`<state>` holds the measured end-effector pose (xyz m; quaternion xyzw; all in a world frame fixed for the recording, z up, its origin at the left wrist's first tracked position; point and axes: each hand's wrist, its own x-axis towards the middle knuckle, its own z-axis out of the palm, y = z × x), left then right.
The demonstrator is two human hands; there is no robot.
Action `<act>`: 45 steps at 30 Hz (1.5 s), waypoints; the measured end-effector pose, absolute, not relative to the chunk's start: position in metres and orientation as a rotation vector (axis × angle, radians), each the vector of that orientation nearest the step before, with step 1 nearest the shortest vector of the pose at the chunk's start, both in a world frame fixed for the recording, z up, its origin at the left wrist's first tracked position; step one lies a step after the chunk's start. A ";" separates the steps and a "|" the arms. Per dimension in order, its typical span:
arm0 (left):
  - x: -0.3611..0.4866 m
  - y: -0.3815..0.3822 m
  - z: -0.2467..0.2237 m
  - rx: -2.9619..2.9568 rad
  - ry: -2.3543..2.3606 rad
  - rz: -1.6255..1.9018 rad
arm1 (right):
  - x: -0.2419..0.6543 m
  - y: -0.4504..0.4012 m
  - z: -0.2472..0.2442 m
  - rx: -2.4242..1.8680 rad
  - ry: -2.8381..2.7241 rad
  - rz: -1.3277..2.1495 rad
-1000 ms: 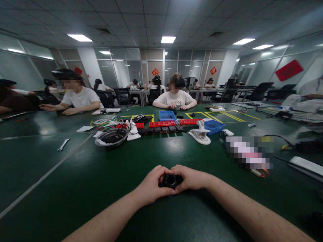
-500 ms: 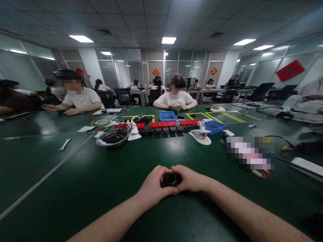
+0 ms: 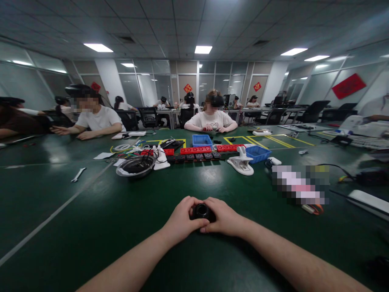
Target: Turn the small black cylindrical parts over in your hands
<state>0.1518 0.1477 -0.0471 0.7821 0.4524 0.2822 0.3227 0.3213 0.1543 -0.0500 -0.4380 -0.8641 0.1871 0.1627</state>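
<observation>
A small black round part [image 3: 202, 210] with a dark circular opening faces up toward me, just above the green table [image 3: 121, 227]. My left hand [image 3: 184, 217] is closed around its left side, the thumb along the near edge. From the other side my right hand [image 3: 224, 217] grips the same part, its thumb near the left thumb. Fingertips of both hands meet at the far edge. Much of the part's body is hidden by the fingers, so its exact kind cannot be made out.
Ahead lie a metal bowl [image 3: 135, 167] with dark cables, a row of red socket pieces [image 3: 195, 150], a white clamp base [image 3: 241, 164] and blue bins [image 3: 257, 153]. A wrench [image 3: 78, 174] lies left. A person [image 3: 210, 117] sits across the table.
Both hands have shifted slightly left and up together with the black part. Its opening has tilted a little, and the right thumb sits a bit further over.
</observation>
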 end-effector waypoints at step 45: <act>0.161 0.137 -0.047 2.077 1.409 0.817 | 0.310 0.150 -0.057 -1.552 -2.417 0.260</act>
